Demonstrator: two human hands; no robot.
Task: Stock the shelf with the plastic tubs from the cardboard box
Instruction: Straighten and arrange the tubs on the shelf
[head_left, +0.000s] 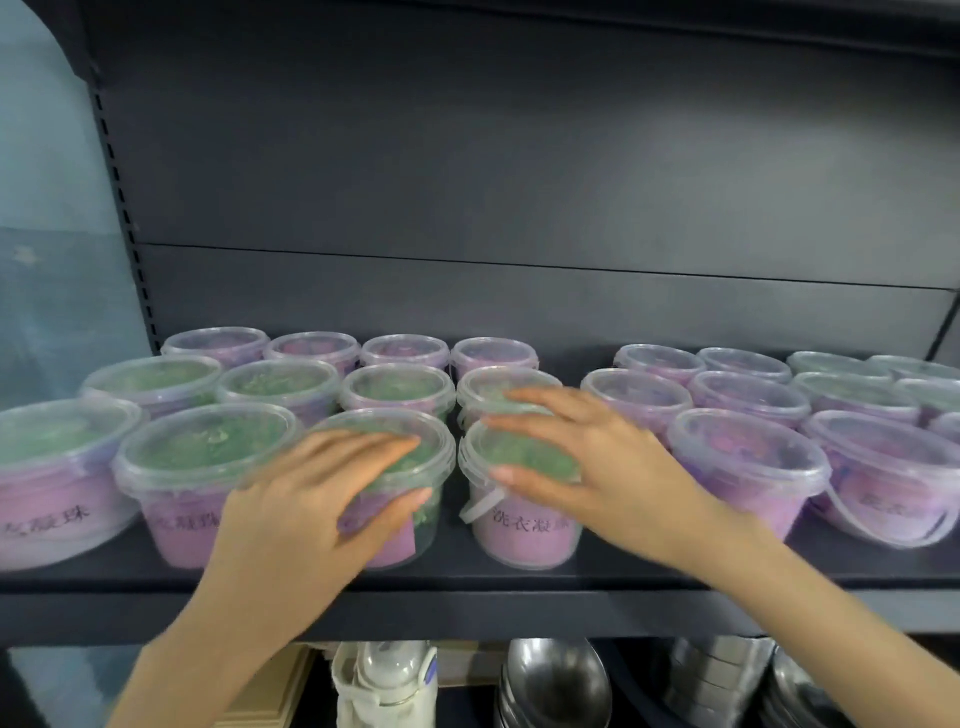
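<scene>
left hand (311, 493) and right hand (582, 467) each grasp a front-row tub on the shelf (467, 613)

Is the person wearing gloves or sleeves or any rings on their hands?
No. Both the left hand and the right hand are bare, with no gloves. No rings, watch or bracelet show on the fingers or wrists. Both forearms are uncovered as far as the picture reaches, so no sleeve is visible. The fingernails look short and unpainted, though the hands are a little blurred.

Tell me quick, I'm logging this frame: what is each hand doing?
Left hand: wrapped around a front-row tub, thumb on its side.
Right hand: open, spread over the neighbouring tub, not closed on it.
</scene>
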